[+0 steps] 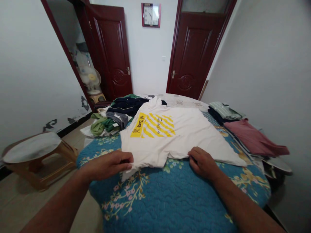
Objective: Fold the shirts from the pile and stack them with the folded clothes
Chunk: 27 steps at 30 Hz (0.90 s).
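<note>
Pinching the near edge of a white T-shirt (194, 127), the person I'm watching has both hands at work on a table (155, 207) dressed in blue floral quilting. The shirt lies flat but rumpled across the middle of the table, its yellow striped print (157, 125) facing up on the left half.

The left hand (119, 164) is at the shirt's near left corner, inside the table's left edge; its fingers are curled together, with the cloth caught between thumb and forefinger. A pale flap of fabric hangs loose just under it. The right hand (202, 161) holds the same near edge further along, fingers bunched and bent, thumb set against them. Between the hands that edge makes an uneven notch, with blue quilting bare in front.

Toward the far left edge of the table sits a loose heap of clothes, with a navy garment (128, 105), a gray one (119, 119) and a green one (98, 126) among them. By the right edge are neater, folded pieces: a striped pale-green garment (225, 110) toward the far side and a pink garment (257, 136) nearer. Left of the table, well apart from the shirt, stands a stool (34, 147).
</note>
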{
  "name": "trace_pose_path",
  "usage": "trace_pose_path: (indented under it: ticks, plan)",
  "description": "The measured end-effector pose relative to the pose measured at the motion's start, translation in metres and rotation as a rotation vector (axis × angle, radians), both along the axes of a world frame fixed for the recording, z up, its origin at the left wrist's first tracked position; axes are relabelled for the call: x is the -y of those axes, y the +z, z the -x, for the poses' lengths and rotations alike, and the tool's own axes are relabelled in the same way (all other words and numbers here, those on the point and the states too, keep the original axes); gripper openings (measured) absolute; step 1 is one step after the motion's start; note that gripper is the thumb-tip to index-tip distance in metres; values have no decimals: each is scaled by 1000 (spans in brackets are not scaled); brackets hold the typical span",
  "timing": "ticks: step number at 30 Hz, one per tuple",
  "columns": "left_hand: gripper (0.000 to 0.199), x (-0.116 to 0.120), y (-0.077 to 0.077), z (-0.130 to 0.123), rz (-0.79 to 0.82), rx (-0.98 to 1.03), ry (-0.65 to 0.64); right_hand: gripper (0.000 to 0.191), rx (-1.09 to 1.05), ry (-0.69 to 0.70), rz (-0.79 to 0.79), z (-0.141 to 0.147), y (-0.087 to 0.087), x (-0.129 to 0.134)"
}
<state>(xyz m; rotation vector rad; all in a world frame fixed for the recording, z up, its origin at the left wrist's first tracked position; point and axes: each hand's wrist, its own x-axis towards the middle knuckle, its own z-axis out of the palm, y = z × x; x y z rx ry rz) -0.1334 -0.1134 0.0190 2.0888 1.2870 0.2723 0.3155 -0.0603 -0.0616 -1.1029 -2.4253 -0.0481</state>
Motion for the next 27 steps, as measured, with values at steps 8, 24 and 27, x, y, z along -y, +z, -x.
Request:
trace_pose_path:
  ticks: [8, 24, 27]
  plan:
    - [32, -29, -1, 2, 37, -41, 108, 17, 76, 40, 41, -5, 6, 6]
    - [48, -136, -7, -76, -478, -198, -35, 17, 81, 46, 316, -2, 28, -2]
    - [58, -162, -26, -95, -453, -234, -28, 18, 31, -35, 290, -6, 34, -23]
